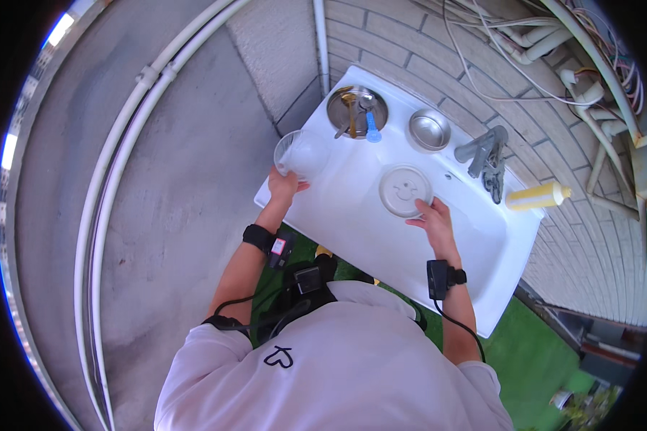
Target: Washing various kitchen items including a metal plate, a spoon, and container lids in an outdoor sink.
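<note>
My left hand [285,186] holds a clear plastic cup [301,154] by its rim over the left edge of a white sink [352,215]. My right hand [433,219] rests its fingers on the near edge of a small round white plate [404,189] that lies in the basin. Both wrists carry black bands with small devices.
At the back of the sink sit a steel bowl [356,110] holding utensils and a blue-handled tool, and an empty steel bowl [429,129]. A grey tap [484,151] and a yellow bottle [536,195] stand at the right. Brick wall with pipes behind; concrete floor and white railing left.
</note>
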Available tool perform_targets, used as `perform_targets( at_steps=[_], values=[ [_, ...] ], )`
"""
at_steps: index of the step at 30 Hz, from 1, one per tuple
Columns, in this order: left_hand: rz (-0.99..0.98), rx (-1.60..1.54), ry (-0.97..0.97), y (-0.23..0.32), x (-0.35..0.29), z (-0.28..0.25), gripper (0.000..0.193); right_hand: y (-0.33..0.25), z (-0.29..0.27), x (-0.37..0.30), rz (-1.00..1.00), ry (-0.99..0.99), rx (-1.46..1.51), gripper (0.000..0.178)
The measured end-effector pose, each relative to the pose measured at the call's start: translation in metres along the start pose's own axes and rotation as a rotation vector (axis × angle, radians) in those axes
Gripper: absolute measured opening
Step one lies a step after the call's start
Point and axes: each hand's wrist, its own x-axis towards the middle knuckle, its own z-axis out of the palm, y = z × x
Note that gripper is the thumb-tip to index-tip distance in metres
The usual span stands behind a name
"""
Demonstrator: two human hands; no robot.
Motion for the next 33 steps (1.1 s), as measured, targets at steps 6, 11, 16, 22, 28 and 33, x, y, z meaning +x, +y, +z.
perform_targets(
  at_steps=[6, 11, 16, 22, 28, 33],
  values=[
    [0.169, 0.072, -0.163, 0.005, -0.010, 0.000, 0.032, 0.028, -0.015, -0.011, 0.023, 0.126, 0.266, 0.028],
    [-0.020, 0.192, -0.650, 0.025, -0.033, 0.049, 0.028, -0.030, -0.065, -0.022, -0.314, 0.232, 0.197, 0.040],
    [0.083, 0.336, -0.765, 0.025, -0.035, 0.127, 0.027, -0.106, -0.112, 0.009, -0.182, 0.063, 0.357, 0.041],
    [0.049, 0.383, -0.785, 0.026, -0.058, 0.189, 0.029, -0.116, -0.104, 0.057, -0.216, -0.023, 0.511, 0.040],
    [0.015, 0.375, -0.791, 0.012, -0.072, 0.212, 0.031, -0.125, -0.094, 0.053, -0.205, 0.022, 0.441, 0.037],
    [-0.046, 0.322, -0.800, -0.010, -0.076, 0.192, 0.030, -0.091, -0.107, -0.003, -0.129, 0.047, 0.304, 0.039]
  ],
)
